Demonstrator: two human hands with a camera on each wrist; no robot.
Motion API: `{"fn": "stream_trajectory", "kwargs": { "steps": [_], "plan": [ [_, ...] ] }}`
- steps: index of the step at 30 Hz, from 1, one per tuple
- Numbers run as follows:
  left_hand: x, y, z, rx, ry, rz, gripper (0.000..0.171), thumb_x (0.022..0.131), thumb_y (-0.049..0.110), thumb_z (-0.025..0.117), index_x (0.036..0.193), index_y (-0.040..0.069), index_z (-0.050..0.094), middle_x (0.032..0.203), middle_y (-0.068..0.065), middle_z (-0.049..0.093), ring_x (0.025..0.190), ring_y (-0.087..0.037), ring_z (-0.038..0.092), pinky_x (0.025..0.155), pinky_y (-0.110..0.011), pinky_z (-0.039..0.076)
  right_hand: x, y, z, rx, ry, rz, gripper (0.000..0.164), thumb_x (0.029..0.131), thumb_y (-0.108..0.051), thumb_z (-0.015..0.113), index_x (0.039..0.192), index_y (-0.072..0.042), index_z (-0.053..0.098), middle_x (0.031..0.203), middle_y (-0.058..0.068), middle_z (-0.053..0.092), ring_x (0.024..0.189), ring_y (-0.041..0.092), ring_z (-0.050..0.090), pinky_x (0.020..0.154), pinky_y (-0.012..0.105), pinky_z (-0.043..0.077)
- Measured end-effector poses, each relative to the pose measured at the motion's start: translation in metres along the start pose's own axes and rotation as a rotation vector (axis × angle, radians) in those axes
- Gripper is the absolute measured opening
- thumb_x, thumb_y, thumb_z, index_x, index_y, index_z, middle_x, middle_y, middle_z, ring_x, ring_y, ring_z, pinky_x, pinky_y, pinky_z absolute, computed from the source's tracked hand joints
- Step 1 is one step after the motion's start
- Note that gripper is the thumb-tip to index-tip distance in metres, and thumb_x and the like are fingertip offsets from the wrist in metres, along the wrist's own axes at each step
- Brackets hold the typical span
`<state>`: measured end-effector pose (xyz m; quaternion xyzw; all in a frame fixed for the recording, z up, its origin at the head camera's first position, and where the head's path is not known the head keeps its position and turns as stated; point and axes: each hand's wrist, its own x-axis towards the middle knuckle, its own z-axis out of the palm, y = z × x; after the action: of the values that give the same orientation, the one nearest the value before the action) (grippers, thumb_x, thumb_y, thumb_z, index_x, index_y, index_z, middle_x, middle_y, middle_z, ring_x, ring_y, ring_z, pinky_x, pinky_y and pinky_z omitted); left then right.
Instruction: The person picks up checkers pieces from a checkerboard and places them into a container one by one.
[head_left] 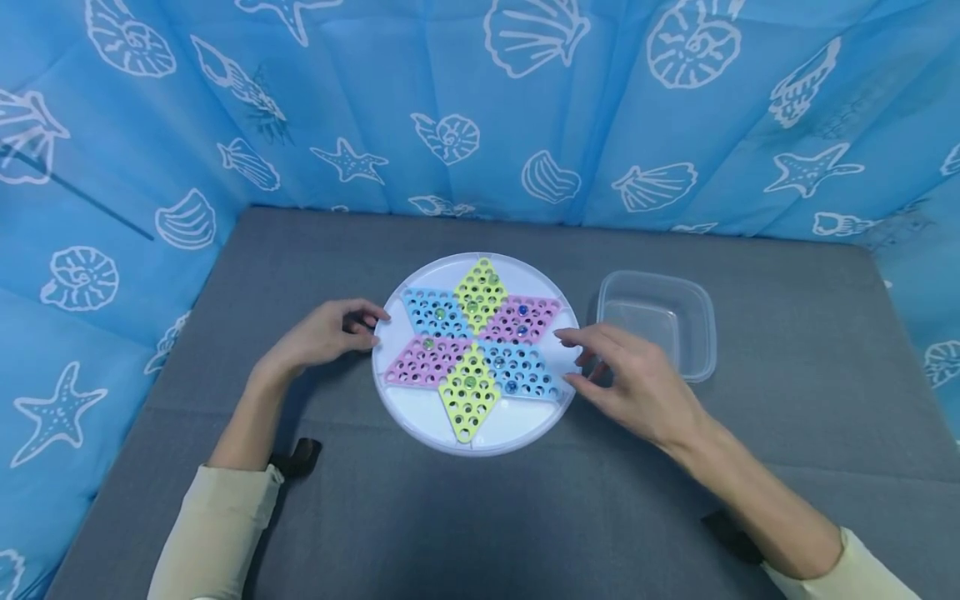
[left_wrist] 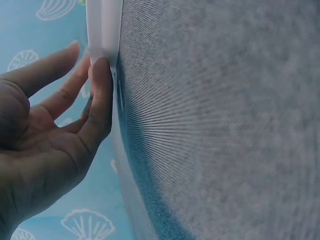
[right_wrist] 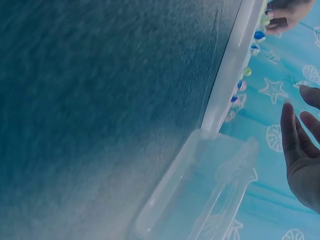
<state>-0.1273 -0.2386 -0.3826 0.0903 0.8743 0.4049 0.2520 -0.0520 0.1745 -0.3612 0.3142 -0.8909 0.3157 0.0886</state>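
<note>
A round white Chinese checkers board lies on the table, its star in yellow, pink and blue sections full of holes. Several glass marbles sit in it, greenish ones such as the green marble and blue ones such as the blue marble. At the board's left rim, my left hand touches the edge with its fingertips; the left wrist view shows its fingers against the white side, not curled round it. My right hand hovers over the right rim, fingers loosely bent, nothing visible between them.
A clear plastic container stands right of the board, partly behind my right hand. Grey cloth covers the table. A blue curtain with white shells and starfish hangs behind and at the sides.
</note>
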Motion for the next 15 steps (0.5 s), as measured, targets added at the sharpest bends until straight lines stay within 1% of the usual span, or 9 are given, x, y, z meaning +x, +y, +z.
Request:
{"fn": "stream_trajectory", "kwargs": {
  "steps": [3,7,10,15],
  "plan": [
    [0.003,-0.002,-0.002,-0.017,-0.017,0.012,0.036,0.094,0.008,0.065,0.129,0.005,0.06,0.114,-0.016,0.055,0.097,-0.027,0.053,0.081,-0.037,0.043,0.002,-0.002,0.005,0.036,-0.015,0.005,0.049,0.076,-0.006,0.085,0.121,-0.009,0.067,0.104,0.005,0.07,0.079,0.011,0.066,0.063,0.03,0.054],
    [0.006,-0.005,-0.003,-0.04,-0.037,0.03,0.039,0.092,0.004,0.065,0.13,0.005,0.058,0.113,-0.016,0.053,0.095,-0.027,0.053,0.081,-0.037,0.044,0.004,-0.006,0.011,0.096,-0.054,0.035,0.046,0.078,-0.004,0.083,0.121,-0.009,0.068,0.101,0.004,0.07,0.079,0.008,0.065,0.065,0.03,0.055],
    [0.007,-0.007,-0.002,-0.05,-0.048,0.037,0.043,0.091,0.001,0.066,0.132,0.005,0.057,0.112,-0.016,0.052,0.094,-0.027,0.055,0.082,-0.038,0.044,0.005,-0.008,0.015,0.142,-0.09,0.074,0.043,0.079,-0.003,0.081,0.12,-0.008,0.069,0.101,0.003,0.071,0.08,0.006,0.064,0.067,0.029,0.055],
    [0.007,-0.006,-0.001,-0.052,-0.058,0.041,0.045,0.089,0.0,0.067,0.132,0.005,0.056,0.112,-0.016,0.051,0.093,-0.027,0.055,0.082,-0.038,0.044,0.006,-0.01,0.025,0.21,-0.137,0.115,0.037,0.082,-0.003,0.079,0.118,-0.007,0.07,0.105,0.003,0.071,0.082,0.006,0.064,0.07,0.027,0.055]
  ]
}}
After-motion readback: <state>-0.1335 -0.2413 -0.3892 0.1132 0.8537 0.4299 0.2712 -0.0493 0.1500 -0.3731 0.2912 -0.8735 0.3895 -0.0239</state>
